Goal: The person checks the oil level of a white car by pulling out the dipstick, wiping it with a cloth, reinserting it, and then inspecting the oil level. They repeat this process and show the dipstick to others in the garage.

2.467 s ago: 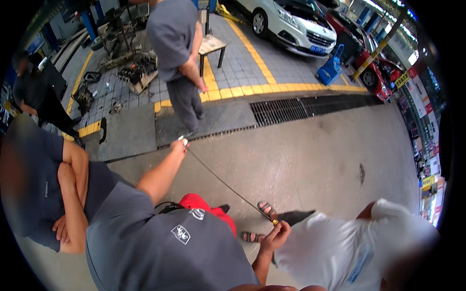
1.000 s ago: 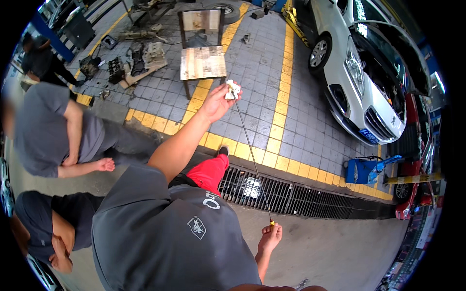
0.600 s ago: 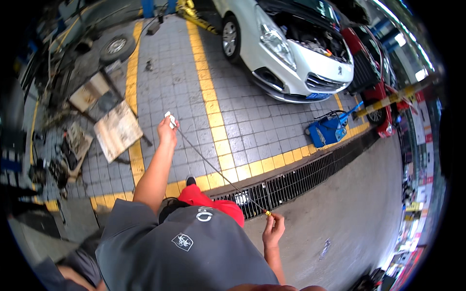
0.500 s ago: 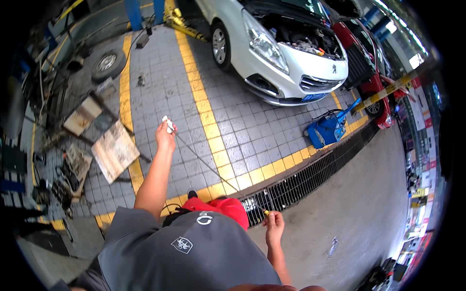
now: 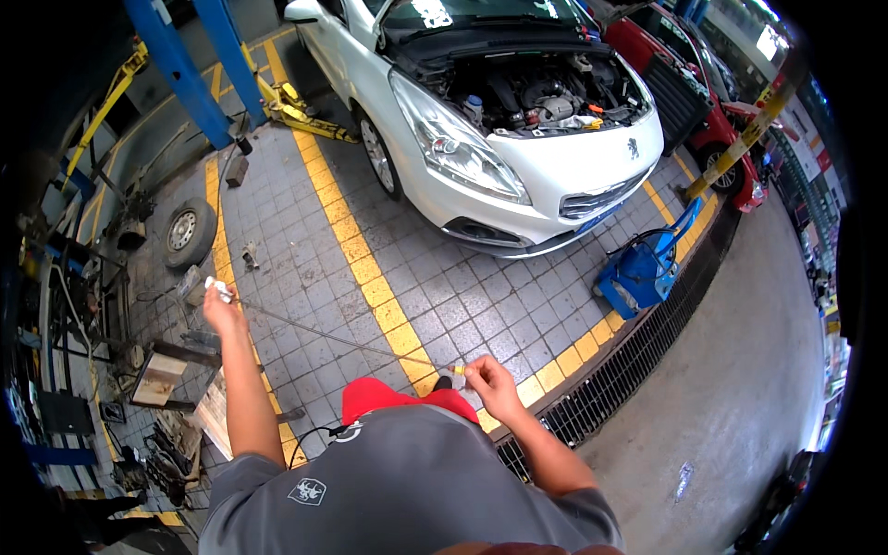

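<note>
A long, thin dipstick (image 5: 324, 335) stretches between my two hands in front of my body. My right hand (image 5: 493, 386) has its fingers closed at the dipstick's yellow end (image 5: 459, 370). Farther out to the left, my left hand (image 5: 225, 317) grips a crumpled white cloth or paper wipe (image 5: 218, 290). The dipstick's far end reaches to that hand; whether the wipe wraps around it is too small to tell. Ahead stands a white car (image 5: 592, 171) with its hood up and its engine bay (image 5: 546, 97) showing.
A blue wheeled unit (image 5: 636, 276) stands right of the car, beside a floor drain grate (image 5: 592, 393). Left are a loose wheel (image 5: 190, 233), wooden boards (image 5: 159, 379) and scattered parts. Blue lift posts (image 5: 180, 69) with yellow arms rise behind. A red car (image 5: 712, 139) is at far right.
My right hand has come up and forward with the dipstick's yellow end. My left hand has shifted left with the wipe. The view has turned, and the white car looks nearer.
</note>
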`<state>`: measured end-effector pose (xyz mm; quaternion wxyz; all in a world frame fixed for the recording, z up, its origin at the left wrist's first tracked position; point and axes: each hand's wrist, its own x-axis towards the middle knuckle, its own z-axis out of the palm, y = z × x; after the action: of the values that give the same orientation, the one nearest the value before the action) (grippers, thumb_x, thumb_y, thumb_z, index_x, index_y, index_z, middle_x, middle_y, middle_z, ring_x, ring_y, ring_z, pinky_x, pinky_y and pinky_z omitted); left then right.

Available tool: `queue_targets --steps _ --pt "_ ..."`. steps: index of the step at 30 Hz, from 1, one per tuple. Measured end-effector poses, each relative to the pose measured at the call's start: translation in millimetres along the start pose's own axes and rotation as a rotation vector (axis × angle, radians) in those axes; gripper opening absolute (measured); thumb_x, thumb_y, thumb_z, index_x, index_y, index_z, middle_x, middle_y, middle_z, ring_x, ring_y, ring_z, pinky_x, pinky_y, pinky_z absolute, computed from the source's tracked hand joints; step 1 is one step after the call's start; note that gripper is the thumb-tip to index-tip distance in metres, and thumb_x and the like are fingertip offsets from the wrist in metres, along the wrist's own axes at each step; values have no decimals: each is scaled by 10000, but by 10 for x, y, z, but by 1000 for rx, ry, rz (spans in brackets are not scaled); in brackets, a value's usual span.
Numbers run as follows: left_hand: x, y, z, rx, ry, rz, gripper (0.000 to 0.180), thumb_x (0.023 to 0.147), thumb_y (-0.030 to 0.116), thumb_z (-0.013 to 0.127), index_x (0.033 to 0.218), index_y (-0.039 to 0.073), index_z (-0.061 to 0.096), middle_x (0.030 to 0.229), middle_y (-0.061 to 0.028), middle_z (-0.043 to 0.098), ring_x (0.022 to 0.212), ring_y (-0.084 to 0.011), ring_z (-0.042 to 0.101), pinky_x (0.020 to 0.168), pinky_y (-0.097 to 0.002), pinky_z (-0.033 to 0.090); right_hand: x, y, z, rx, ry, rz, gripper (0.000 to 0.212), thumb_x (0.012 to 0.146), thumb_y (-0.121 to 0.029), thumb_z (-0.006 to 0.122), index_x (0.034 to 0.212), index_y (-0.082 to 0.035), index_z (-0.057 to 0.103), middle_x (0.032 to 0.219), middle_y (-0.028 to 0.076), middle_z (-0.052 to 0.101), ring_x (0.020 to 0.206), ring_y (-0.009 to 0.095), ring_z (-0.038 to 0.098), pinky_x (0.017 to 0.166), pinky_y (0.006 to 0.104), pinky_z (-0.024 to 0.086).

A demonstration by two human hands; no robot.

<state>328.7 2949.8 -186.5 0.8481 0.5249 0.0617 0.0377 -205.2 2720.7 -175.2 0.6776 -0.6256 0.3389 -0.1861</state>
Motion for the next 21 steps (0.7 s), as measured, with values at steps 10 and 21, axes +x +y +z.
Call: queue_targets --steps 10,21 --pt "1397 -1649 1273 -55 39 -379 208 971 177 483 1084 25 568 848 -72 592 685 -182 572 618 -321 505 2407 -1353 -198 -524 20 -450 80 868 -60 642 886 -5 585 742 85 606 664 220 604 588 327 480" --pt "2385 -2385 5033 -14 -520 -326 164 969 171 530 1014 27 597 868 -49 617 703 -153 595 646 -296 519 3277 -1732 -494 469 569 -6 115 922 -79 519 816 -66 477 605 21 470 472 86 351 445 238 350"
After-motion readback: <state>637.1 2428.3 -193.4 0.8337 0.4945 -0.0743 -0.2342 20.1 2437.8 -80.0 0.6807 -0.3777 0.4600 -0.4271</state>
